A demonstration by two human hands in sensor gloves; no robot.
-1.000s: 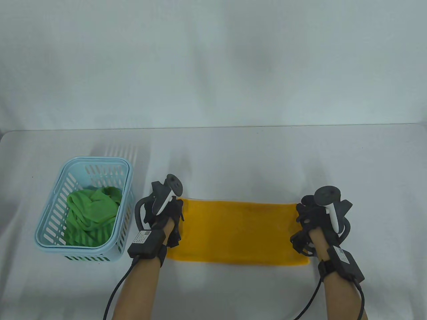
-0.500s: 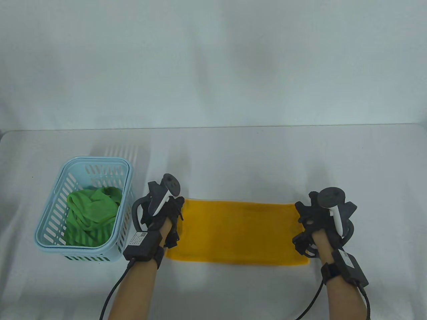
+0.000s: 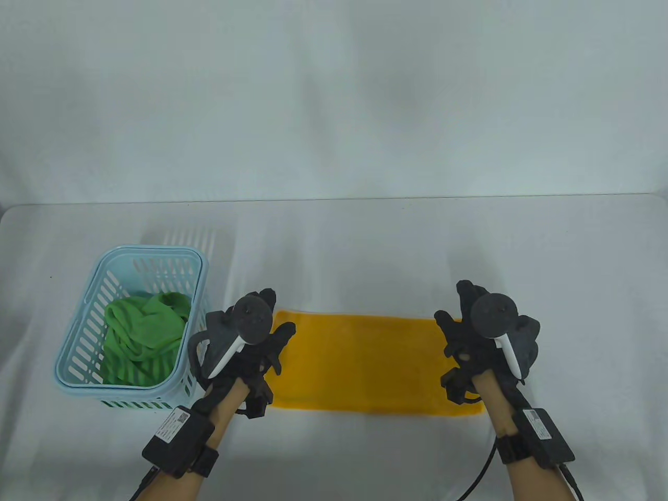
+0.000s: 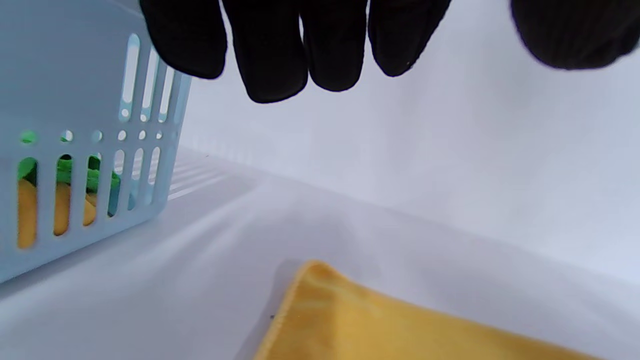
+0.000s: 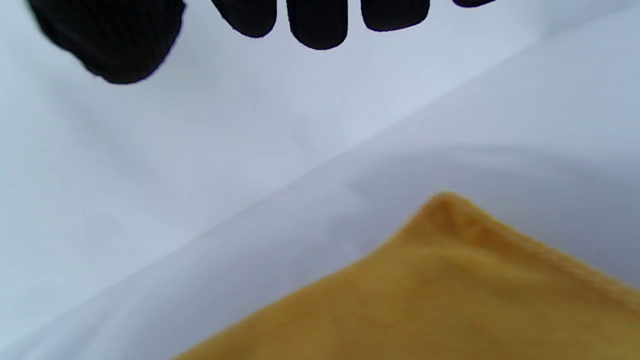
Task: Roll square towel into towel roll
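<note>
A yellow towel point(image 3: 365, 360) lies flat on the white table as a long folded strip running left to right. My left hand point(image 3: 274, 342) hovers over its left end, and my right hand point(image 3: 456, 326) hovers over its right end. In the left wrist view the gloved fingers point(image 4: 300, 50) hang straight and hold nothing, with the towel's corner point(image 4: 350, 320) below them. The right wrist view shows the same: bare fingers point(image 5: 315, 22) above the other towel corner point(image 5: 450, 280). Neither hand grips the cloth.
A light blue slotted basket point(image 3: 193, 292) stands left of the towel, close to my left hand, with a crumpled green cloth point(image 3: 141, 334) inside. It also fills the left of the left wrist view, basket point(image 4: 75, 175). White cloth covers the table and the back wall.
Both hands have risen off the towel's ends and turned so the trackers face up. My left forearm has swung out to the left and my right hand has shifted inward. The towel stays put.
</note>
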